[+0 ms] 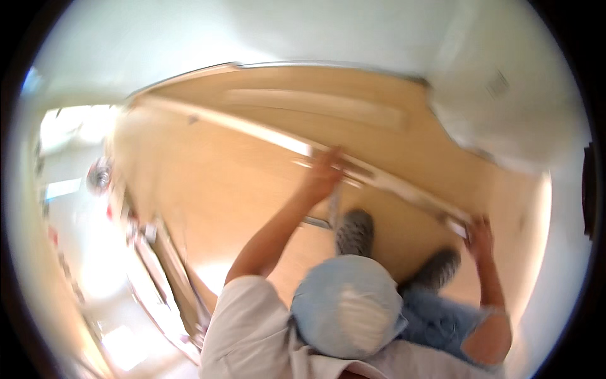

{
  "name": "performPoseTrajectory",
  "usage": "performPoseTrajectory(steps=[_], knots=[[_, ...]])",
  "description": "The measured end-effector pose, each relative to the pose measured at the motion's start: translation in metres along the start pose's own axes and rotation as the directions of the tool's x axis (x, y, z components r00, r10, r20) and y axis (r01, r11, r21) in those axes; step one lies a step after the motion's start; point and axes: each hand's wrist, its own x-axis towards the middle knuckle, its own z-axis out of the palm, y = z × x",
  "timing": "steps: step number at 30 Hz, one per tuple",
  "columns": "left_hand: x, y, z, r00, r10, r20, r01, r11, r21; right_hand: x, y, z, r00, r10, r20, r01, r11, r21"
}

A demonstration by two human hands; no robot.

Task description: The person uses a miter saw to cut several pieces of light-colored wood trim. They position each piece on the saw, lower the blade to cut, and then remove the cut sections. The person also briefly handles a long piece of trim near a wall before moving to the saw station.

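A long, narrow pale wooden board (404, 188) runs slantwise from the far left to the near right, just above the floor. My left hand (325, 174) is closed on it around its middle, beside a darker slot-like mark. At its near right end, my right hand (481, 239) is curled around the board. Motion blurs both hands, so the exact finger placement is unclear. Close below my left hand lies a thin grey strip (317, 222), too smeared to name. My grey shoes (355, 234) stand on the near side of the board.
The floor (233, 164) is tan and wood-coloured. Beyond the board lies another pale flat piece (315, 104). White walls (353, 31) bound the far side. Long strips (167, 271) lie at the left, near a bright opening and a round red-and-metal object (100, 175).
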Motion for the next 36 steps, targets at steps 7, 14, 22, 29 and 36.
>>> performPoseTrajectory(steps=[7, 14, 22, 29, 36], knots=[[0.032, 0.009, -0.037, 0.873, 0.123, 0.472, -0.225, 0.96, 0.166, -0.025, -0.018, -0.1, 0.994, -0.104, -0.033, 0.108, 0.979, 0.171], [0.109, 0.077, -0.145, 0.695, 0.131, 0.707, -0.262, 0.962, 0.079, -0.02, 0.016, -0.248, 0.997, -0.033, 0.072, 0.014, 0.967, 0.254], [0.064, 0.186, -0.34, 0.738, 0.137, 0.661, -0.146, 0.988, -0.042, -0.115, -0.041, -0.492, 0.982, 0.005, 0.188, -0.027, 0.993, 0.115], [-0.091, 0.279, -0.445, 0.746, 0.27, 0.609, -0.201, 0.963, -0.181, -0.265, -0.181, -0.68, 0.959, 0.003, 0.283, -0.047, 0.988, 0.148], [-0.216, 0.376, -0.559, 0.852, 0.227, 0.472, -0.088, 0.95, -0.298, -0.367, -0.197, -0.742, 0.988, -0.097, 0.124, 0.076, 0.983, 0.17]])
